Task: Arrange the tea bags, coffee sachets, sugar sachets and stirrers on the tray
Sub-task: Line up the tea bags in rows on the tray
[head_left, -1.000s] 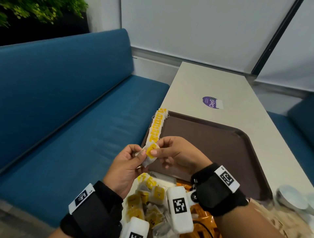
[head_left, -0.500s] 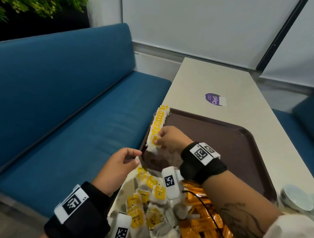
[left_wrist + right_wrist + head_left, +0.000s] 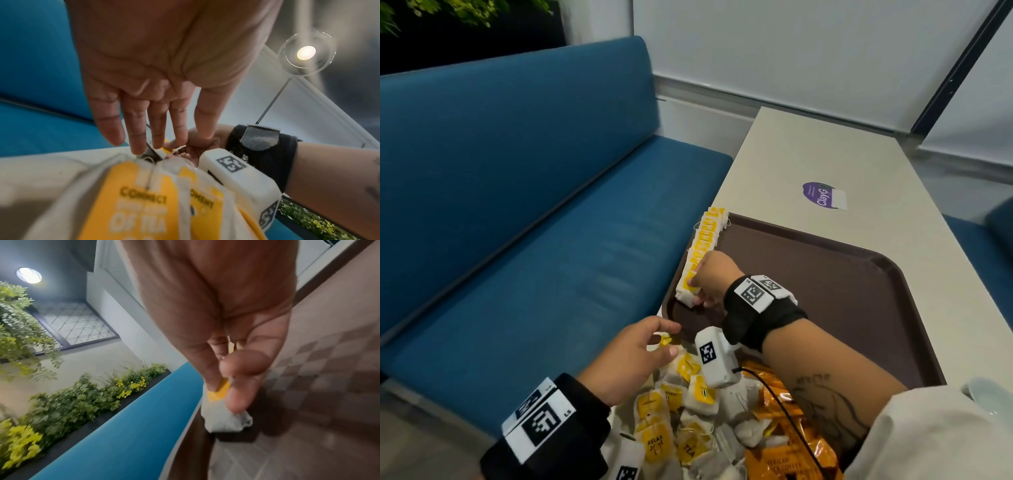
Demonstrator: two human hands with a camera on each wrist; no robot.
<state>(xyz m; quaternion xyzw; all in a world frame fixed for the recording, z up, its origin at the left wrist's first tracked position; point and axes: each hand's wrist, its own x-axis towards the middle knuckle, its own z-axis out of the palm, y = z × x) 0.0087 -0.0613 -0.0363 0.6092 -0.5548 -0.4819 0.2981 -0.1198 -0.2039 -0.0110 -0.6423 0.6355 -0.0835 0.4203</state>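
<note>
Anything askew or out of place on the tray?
Nothing stands out. The tea bag row runs neatly along the tray left edge; the right hand pinches its nearest bag. Loose tea bags lie unsorted off the tray.

A blue upholstered bench seat point(image 3: 517, 205) runs along a pale table point(image 3: 808, 150) beneath white panelled walls point(image 3: 791, 51). Green and yellow plants point(image 3: 68, 402) line a dark planter behind it; a round ceiling light point(image 3: 28, 275) glows overhead.
</note>
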